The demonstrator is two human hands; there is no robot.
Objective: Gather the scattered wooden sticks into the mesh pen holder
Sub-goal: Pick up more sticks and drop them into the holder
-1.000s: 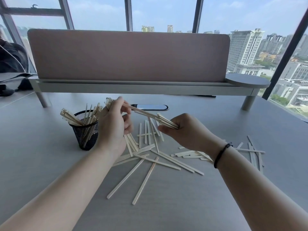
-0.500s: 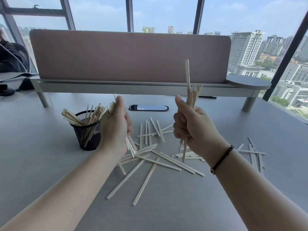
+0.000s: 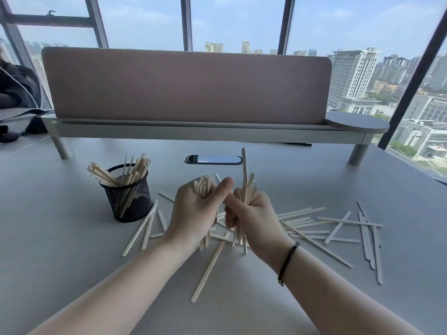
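Observation:
A black mesh pen holder [image 3: 129, 199] stands on the grey table at the left, with several wooden sticks leaning out of it. My left hand [image 3: 193, 211] is closed around an upright bundle of wooden sticks [image 3: 202, 186]. Right beside it, touching, my right hand [image 3: 251, 216] grips a second upright bundle of sticks [image 3: 245, 180], one stick poking higher than the rest. Both fists sit to the right of the holder. Loose sticks [image 3: 314, 226] lie scattered on the table under and to the right of my hands.
A pink divider screen on a raised shelf [image 3: 193, 131] crosses the back of the table. A dark oval cable port [image 3: 212, 159] sits behind my hands. A round side shelf [image 3: 358, 122] is at back right. Dark items lie at far left.
My hands have come together at the middle, each with its bundle held upright. The right hand has dropped lower and moved left until it touches the left hand.

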